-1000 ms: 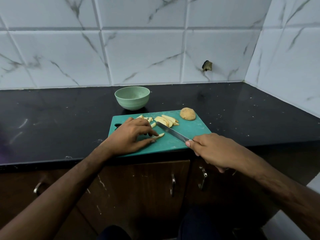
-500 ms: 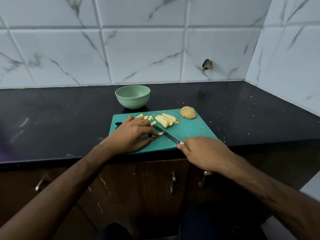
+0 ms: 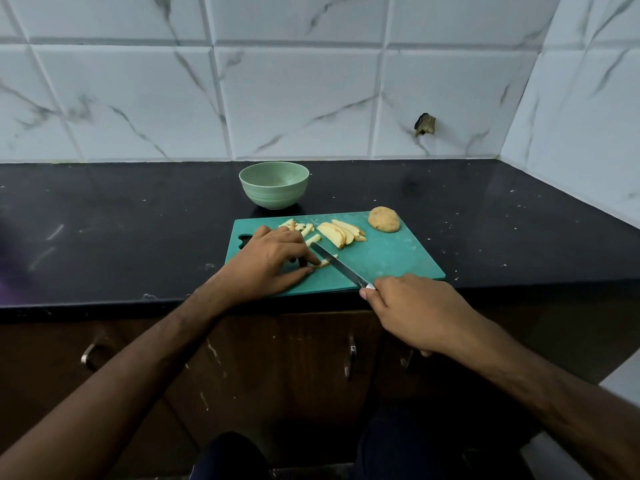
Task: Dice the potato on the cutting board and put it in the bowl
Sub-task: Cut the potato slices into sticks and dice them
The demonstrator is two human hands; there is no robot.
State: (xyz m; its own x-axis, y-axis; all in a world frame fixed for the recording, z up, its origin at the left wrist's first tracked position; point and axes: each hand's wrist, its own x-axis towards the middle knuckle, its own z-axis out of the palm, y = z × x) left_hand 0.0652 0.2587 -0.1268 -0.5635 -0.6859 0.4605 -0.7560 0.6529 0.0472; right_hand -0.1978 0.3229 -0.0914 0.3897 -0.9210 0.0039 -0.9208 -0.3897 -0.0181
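A teal cutting board (image 3: 391,263) lies at the counter's front edge. On it are a fan of potato slices (image 3: 341,233), a few cut sticks (image 3: 300,227) and an uncut potato half (image 3: 383,220) at the back right corner. My left hand (image 3: 273,261) pinches a potato strip (image 3: 325,262) against the board with its fingertips. My right hand (image 3: 414,311) grips the handle of a knife (image 3: 341,266); its blade crosses the strip right beside my left fingertips. A pale green bowl (image 3: 274,185) stands behind the board and shows nothing inside.
The black counter (image 3: 121,230) runs along a white marbled tile wall, with a side wall closing in at the right. Brown cabinet doors with metal handles (image 3: 351,356) sit below the counter edge.
The knife and my right hand have slid left and forward, bringing the blade across the strip. My left hand has stayed on the strip.
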